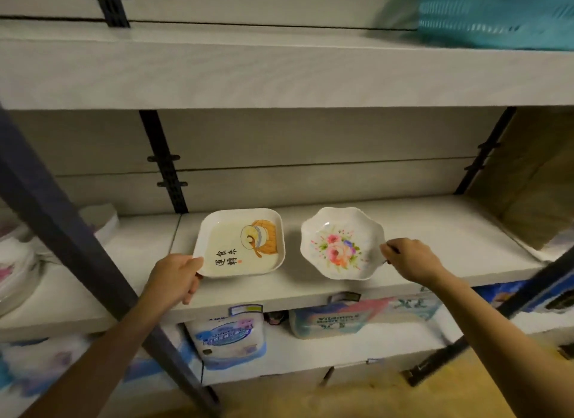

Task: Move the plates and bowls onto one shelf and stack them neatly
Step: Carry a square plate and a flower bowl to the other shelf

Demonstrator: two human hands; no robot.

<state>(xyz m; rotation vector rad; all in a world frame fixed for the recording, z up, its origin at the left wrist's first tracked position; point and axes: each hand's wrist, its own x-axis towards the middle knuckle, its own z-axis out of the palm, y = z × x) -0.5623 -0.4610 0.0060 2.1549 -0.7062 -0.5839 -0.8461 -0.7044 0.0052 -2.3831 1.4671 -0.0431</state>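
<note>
A square white plate (239, 242) with a painted pot and black characters lies on the middle shelf (441, 231). My left hand (175, 277) grips its near left corner, thumb on the rim. To its right sits a scalloped white plate (341, 242) with a pink flower print. My right hand (410, 259) pinches that plate's right rim. Both plates rest flat, a small gap between them.
The upper shelf (217, 72) overhangs the plates, with a teal basket (497, 13) at its right end. More floral dishes (15, 262) stand in the left bay behind a dark post (62, 231). Packaged goods (230, 336) fill the shelf below.
</note>
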